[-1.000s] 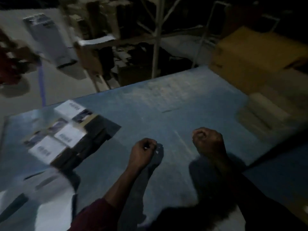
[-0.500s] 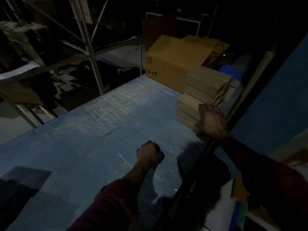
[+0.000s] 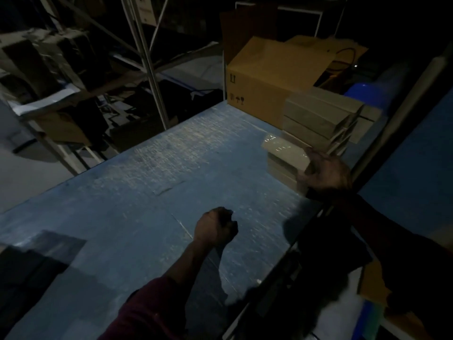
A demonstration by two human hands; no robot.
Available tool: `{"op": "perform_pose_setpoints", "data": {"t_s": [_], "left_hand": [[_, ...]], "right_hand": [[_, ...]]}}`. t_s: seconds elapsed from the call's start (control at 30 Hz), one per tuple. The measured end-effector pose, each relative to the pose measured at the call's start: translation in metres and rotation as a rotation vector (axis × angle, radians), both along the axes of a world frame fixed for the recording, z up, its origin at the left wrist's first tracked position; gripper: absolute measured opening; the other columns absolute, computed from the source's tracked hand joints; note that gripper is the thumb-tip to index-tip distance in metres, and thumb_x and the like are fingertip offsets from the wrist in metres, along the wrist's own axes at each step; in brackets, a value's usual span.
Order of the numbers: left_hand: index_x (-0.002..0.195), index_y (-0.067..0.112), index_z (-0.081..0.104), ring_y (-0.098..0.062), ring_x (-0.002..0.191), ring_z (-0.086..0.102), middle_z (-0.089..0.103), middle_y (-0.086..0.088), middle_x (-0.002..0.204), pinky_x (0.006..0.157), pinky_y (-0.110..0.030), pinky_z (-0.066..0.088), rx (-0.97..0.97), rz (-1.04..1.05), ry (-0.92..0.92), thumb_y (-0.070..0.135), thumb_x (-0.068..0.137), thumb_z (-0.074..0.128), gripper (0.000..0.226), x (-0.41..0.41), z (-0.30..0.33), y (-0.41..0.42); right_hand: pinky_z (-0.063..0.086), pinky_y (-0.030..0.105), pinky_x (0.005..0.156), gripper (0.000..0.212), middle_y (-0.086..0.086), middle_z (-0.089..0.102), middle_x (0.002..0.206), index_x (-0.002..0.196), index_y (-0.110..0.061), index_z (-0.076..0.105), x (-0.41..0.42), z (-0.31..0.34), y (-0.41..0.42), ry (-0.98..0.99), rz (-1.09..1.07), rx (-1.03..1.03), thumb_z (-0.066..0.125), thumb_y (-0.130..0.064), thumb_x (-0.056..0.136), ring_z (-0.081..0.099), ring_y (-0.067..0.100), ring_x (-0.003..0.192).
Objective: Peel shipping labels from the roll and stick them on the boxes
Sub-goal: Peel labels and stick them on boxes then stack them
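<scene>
Our right hand [image 3: 326,173] grips a small box [image 3: 285,153] off the stack [image 3: 318,119]; left hand [image 3: 215,229] fisted, fingers curled tight, above the bench [image 3: 122,204].

Only handling symbols show on the brown carton [image 3: 269,79].

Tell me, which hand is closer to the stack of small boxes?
The right hand. It holds a box at the near end of the stack of small boxes. The left hand is a fist out over the table, well apart.
</scene>
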State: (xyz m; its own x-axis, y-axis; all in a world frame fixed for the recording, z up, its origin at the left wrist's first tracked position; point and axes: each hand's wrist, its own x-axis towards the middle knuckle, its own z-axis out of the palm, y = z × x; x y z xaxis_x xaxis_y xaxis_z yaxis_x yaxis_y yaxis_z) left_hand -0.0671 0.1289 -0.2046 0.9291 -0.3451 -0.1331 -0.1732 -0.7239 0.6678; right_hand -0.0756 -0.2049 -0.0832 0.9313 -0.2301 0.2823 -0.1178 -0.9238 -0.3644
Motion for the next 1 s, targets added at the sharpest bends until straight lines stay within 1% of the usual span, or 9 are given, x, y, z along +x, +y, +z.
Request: {"op": "perform_pose_setpoints", "data": {"t_s": [0.17, 0.27, 0.33, 0.4, 0.47, 0.57, 0.67, 0.83, 1.0], "left_hand": [[0.120, 0.011, 0.074, -0.016, 0.105, 0.073, 0.075, -0.002, 0.121, 0.086, -0.018, 0.057, -0.317, 0.254, -0.007, 0.014, 0.095, 0.072, 0.025, -0.006, 0.023, 0.059], [0.118, 0.020, 0.073, -0.019, 0.104, 0.075, 0.075, -0.002, 0.121, 0.089, -0.043, 0.063, -0.459, 0.439, -0.016, 0.011, 0.096, 0.076, 0.024, -0.023, 0.038, 0.103], [0.121, 0.026, 0.072, -0.012, 0.104, 0.075, 0.074, 0.003, 0.122, 0.087, -0.044, 0.063, -0.513, 0.488, -0.020, 0.010, 0.092, 0.080, 0.034, -0.040, 0.051, 0.130], [0.135, 0.032, 0.064, -0.009, 0.112, 0.071, 0.068, 0.007, 0.132, 0.086, -0.041, 0.063, -0.579, 0.460, 0.017, 0.006, 0.087, 0.084, 0.058, -0.061, 0.061, 0.155], [0.150, 0.042, 0.047, -0.003, 0.126, 0.061, 0.055, 0.016, 0.146, 0.085, -0.039, 0.064, -0.599, 0.373, 0.070, 0.002, 0.081, 0.088, 0.089, -0.086, 0.069, 0.179], [0.159, 0.045, 0.030, 0.008, 0.135, 0.048, 0.041, 0.027, 0.155, 0.090, -0.031, 0.061, -0.449, 0.326, 0.008, 0.008, 0.073, 0.095, 0.114, -0.126, 0.067, 0.209], [0.146, 0.046, 0.051, 0.004, 0.129, 0.055, 0.055, 0.027, 0.143, 0.093, -0.030, 0.058, -0.332, 0.422, -0.091, 0.015, 0.067, 0.096, 0.096, -0.165, 0.059, 0.237], [0.133, 0.043, 0.064, 0.008, 0.112, 0.063, 0.070, 0.019, 0.126, 0.091, -0.006, 0.044, -0.223, 0.599, -0.079, 0.021, 0.062, 0.098, 0.081, -0.220, 0.046, 0.271], [0.132, 0.035, 0.070, 0.000, 0.116, 0.067, 0.073, 0.018, 0.124, 0.099, -0.029, 0.055, -0.084, 0.637, -0.085, 0.040, 0.059, 0.089, 0.076, -0.246, 0.034, 0.291]], "right_hand": [[0.053, 0.018, 0.066, 0.044, -0.016, 0.071, 0.076, 0.126, -0.007, 0.072, -0.006, 0.009, 0.039, -0.075, 0.032, 0.803, 0.085, -0.010, 0.084, 0.062, -0.005, 0.068], [0.056, 0.030, 0.075, 0.032, 0.000, 0.079, 0.085, 0.118, 0.000, 0.074, -0.009, 0.003, 0.082, 0.008, 0.169, 1.007, 0.081, -0.003, 0.086, 0.068, 0.009, 0.077], [0.053, 0.040, 0.078, 0.035, 0.020, 0.078, 0.096, 0.114, 0.000, 0.075, -0.013, -0.006, 0.115, 0.088, 0.237, 1.118, 0.084, -0.008, 0.082, 0.066, 0.023, 0.081], [0.052, 0.038, 0.077, 0.035, 0.020, 0.078, 0.095, 0.109, -0.006, 0.077, -0.017, -0.016, 0.151, 0.206, 0.338, 1.125, 0.084, -0.016, 0.077, 0.067, 0.025, 0.079], [0.055, 0.032, 0.072, 0.016, 0.008, 0.079, 0.087, 0.100, -0.013, 0.079, -0.019, -0.026, 0.186, 0.314, 0.428, 1.096, 0.081, -0.008, 0.085, 0.070, 0.019, 0.074], [0.056, 0.023, 0.063, 0.017, -0.001, 0.079, 0.083, 0.095, -0.017, 0.080, -0.026, -0.039, 0.237, 0.497, 0.552, 1.055, 0.070, -0.004, 0.094, 0.070, 0.010, 0.071], [0.056, 0.024, 0.070, 0.013, 0.006, 0.080, 0.091, 0.103, -0.013, 0.081, -0.033, -0.052, 0.284, 0.680, 0.651, 1.022, 0.070, -0.009, 0.096, 0.072, 0.016, 0.082], [0.052, 0.034, 0.080, 0.015, 0.011, 0.079, 0.099, 0.101, -0.013, 0.082, -0.039, -0.067, 0.345, 0.816, 0.698, 1.038, 0.073, -0.025, 0.095, 0.072, 0.021, 0.086], [0.055, 0.029, 0.076, 0.011, 0.003, 0.081, 0.096, 0.096, -0.019, 0.083, -0.049, -0.086, 0.385, 0.842, 0.759, 0.914, 0.075, -0.026, 0.095, 0.074, 0.018, 0.088]]}}
